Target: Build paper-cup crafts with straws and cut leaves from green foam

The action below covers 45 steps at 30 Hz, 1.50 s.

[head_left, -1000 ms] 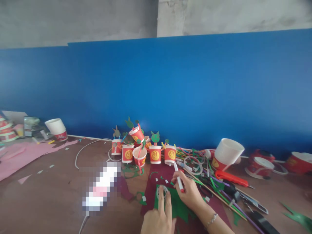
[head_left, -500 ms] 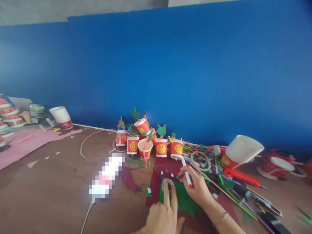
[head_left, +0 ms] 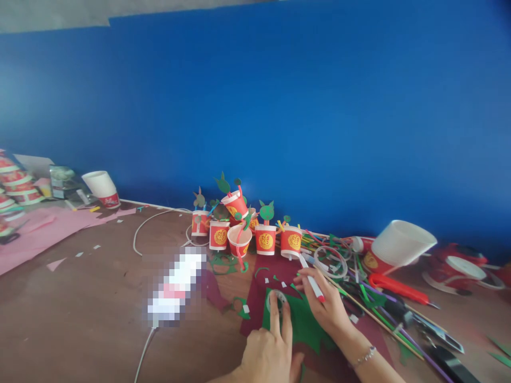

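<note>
My left hand presses two stretched fingers onto a small ring-shaped tape roll that lies on a green paper sheet. The green sheet rests on dark red paper. My right hand is closed around a white marker with a red end, held just right of the ring over the green sheet. A bracelet sits on my right wrist.
A cluster of small red paper cups with green paper leaves stands behind the sheets. Straws, sticks and a red utility knife lie to the right, near a tipped white cup. A white power strip with cable lies left; pink paper far left.
The view has tilted down and shifted left a little. My hands keep their hold on the ring and the marker, with the marker tip shifted slightly.
</note>
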Available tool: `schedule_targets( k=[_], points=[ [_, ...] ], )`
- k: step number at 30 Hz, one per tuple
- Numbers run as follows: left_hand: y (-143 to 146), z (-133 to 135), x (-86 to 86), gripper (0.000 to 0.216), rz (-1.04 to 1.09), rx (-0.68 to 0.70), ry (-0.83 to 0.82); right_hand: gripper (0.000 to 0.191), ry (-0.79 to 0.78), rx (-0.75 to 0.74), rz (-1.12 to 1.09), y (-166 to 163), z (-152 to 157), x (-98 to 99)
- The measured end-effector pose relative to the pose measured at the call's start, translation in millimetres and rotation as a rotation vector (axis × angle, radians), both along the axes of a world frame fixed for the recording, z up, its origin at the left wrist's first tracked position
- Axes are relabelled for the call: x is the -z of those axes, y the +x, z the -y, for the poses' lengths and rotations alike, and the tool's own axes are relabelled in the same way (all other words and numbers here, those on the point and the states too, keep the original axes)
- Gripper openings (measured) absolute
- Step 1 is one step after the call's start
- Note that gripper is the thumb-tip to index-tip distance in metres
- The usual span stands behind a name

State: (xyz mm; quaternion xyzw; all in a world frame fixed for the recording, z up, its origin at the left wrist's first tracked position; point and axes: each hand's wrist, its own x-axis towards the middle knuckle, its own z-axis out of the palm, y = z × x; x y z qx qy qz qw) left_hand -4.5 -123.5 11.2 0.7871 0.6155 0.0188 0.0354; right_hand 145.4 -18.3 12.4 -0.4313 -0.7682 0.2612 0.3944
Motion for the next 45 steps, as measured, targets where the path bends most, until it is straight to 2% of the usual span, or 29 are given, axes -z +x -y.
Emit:
schedule_targets(
  k=[4,8,10,14,16,20,24,33,40,45],
  points=[
    [0,0,-0.1,0.081,0.009,-0.005,0.018,0.026,0.002,0.010,0.007,1,0,-2.9],
    [1,1,-4.7,0.078,-0.009,-0.009,-0.016,0.028,0.184,0.046,0.037,0,-2,-5.3],
    [1,1,-3.4,0.077,-0.015,-0.005,-0.009,0.027,0.212,0.073,0.020,-1,-3,-7.6],
    [2,0,6.7,0.081,0.001,-0.024,0.037,0.038,-0.019,0.257,-0.129,-12,-8,-17.7],
    [3,-1,10.5,0.081,0.015,-0.023,0.026,0.044,-0.165,0.281,-0.202,-21,-13,-25.5],
    [5,-3,9.3,0.079,0.010,-0.019,-0.014,0.046,-0.351,0.081,-0.154,-48,-25,-36.5],
    [8,-2,5.9,0.081,0.002,-0.061,0.035,0.039,-0.347,-0.124,0.047,-72,-31,-35.3],
    [11,0,13.9,0.080,0.050,-0.095,0.078,0.035,-0.164,-0.172,0.388,-86,-30,-36.0],
    [8,-2,10.0,0.082,-0.022,-0.025,-0.019,0.033,-0.148,-0.192,0.512,-90,-30,-37.3],
    [8,1,4.3,0.078,-0.047,-0.079,0.052,0.032,-0.140,-0.198,0.629,-93,-29,-40.4]
  ],
)
